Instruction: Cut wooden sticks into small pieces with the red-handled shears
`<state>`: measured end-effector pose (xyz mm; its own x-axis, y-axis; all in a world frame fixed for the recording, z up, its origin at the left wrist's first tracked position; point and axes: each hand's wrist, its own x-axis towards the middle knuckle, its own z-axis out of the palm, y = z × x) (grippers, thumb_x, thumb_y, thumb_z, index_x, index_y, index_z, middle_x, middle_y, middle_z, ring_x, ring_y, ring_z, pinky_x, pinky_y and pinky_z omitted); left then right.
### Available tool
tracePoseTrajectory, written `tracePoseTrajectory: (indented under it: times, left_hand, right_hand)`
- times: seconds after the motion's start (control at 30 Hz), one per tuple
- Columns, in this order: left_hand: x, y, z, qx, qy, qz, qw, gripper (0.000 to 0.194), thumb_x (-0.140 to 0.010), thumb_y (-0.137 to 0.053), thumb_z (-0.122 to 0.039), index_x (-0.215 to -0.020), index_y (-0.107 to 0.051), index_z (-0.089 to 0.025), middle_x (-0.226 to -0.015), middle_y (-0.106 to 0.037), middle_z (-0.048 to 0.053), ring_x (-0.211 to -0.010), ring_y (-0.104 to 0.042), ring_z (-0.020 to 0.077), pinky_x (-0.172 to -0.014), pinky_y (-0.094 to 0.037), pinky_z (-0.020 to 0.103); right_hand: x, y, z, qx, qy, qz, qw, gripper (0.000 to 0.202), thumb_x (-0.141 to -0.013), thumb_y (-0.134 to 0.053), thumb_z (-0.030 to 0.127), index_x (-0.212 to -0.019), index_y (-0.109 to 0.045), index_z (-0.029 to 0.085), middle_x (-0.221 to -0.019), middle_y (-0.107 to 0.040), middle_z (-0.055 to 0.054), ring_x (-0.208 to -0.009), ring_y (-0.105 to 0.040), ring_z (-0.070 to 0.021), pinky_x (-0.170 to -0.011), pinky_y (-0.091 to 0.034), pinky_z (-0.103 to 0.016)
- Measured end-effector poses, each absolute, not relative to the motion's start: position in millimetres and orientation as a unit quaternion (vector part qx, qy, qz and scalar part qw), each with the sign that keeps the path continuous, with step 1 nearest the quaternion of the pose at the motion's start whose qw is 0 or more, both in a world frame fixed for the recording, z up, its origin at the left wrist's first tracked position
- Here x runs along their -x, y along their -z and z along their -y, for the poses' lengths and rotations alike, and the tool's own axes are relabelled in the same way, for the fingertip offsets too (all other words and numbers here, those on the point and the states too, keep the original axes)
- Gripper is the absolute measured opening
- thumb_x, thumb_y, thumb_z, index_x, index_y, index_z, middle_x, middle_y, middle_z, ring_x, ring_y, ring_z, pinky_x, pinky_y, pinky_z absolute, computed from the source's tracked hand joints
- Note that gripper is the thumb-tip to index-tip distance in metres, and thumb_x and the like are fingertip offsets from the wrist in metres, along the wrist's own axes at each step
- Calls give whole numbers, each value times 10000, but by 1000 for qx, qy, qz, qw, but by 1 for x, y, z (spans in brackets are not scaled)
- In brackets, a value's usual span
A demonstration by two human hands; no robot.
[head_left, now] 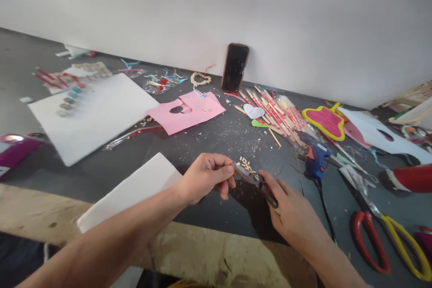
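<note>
My right hand (286, 207) is wrapped round a pair of pruning shears (255, 179) with dark handles and a grey metal head. The jaws point left, to the fingertips of my left hand (211, 175). There my left thumb and forefinger pinch something small, mostly hidden; a pale bit shows at the jaws. Just beyond the shears lies a little heap of short, pale wooden pieces (245, 163). A thin red thread (259, 155) curls on the dark table beside them.
A phone (235, 67) leans against the wall behind pink cut paper (189, 112). Wrapped chopsticks (270, 108), a blue glue gun (316, 159) and large scissors (374, 209) lie to the right. White boards (97, 117) are at left. Crumbs dot the table (219, 139).
</note>
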<state>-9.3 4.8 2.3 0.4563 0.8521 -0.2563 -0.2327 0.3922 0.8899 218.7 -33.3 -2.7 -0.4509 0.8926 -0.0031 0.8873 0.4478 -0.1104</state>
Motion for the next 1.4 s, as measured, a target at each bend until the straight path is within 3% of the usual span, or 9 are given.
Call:
tracePoseTrajectory:
  times: [0.23,0.43,0.63,0.87,1.13,1.4]
  left_hand:
    - [9,-4,-8,-426,-352,-384,740,254,-768,-575,-335,-651,-562,-110,-584,-596,5,-382,-515,57,-424,-389,179]
    - [6,-6,-8,-527,-361,-449,625,150,-778,-554,-266,-794,-611,-128,-619,-596,-10,-500,-554,75,-519,-414,187]
    - [6,-5,-5,-580,-361,-466,562,200,-823,-479,-259,-727,-606,-138,-572,-584,-6,-532,-561,90,-558,-419,191]
    - [10,-4,-6,-564,-337,-434,616,231,-823,-483,-307,-735,-597,-126,-609,-592,-3,-463,-556,78,-515,-409,193]
    - [12,-1,-7,-502,-335,-398,691,234,-801,-537,-322,-722,-595,-110,-614,-616,13,-417,-544,65,-449,-383,172]
    - [8,1,-7,-413,-360,-376,747,224,-783,-562,-303,-667,-567,-112,-578,-591,4,-377,-509,59,-415,-385,182]
  right_hand:
    - [-219,4,33,534,2,845,17,626,-700,-420,75,-1307,-328,201,-917,-596,-69,-747,-589,-199,-668,-475,-314]
    - [-220,0,27,552,50,832,16,658,-668,-441,58,-1306,-342,183,-890,-578,-71,-789,-564,-213,-698,-443,-334]
    - [-221,-1,27,540,39,840,10,697,-673,-429,54,-1344,-286,183,-943,-590,-80,-857,-549,-213,-712,-390,-341]
    - [-223,2,28,530,13,847,32,746,-656,-419,44,-1366,-252,197,-997,-595,-88,-910,-544,-199,-793,-326,-364]
    - [-221,1,27,521,-11,853,24,588,-756,-452,136,-1328,-329,190,-928,-612,-78,-823,-561,-192,-733,-356,-324]
    - [-219,4,32,525,26,851,-4,567,-721,-441,105,-1280,-378,182,-852,-633,-46,-713,-563,-187,-672,-376,-309]
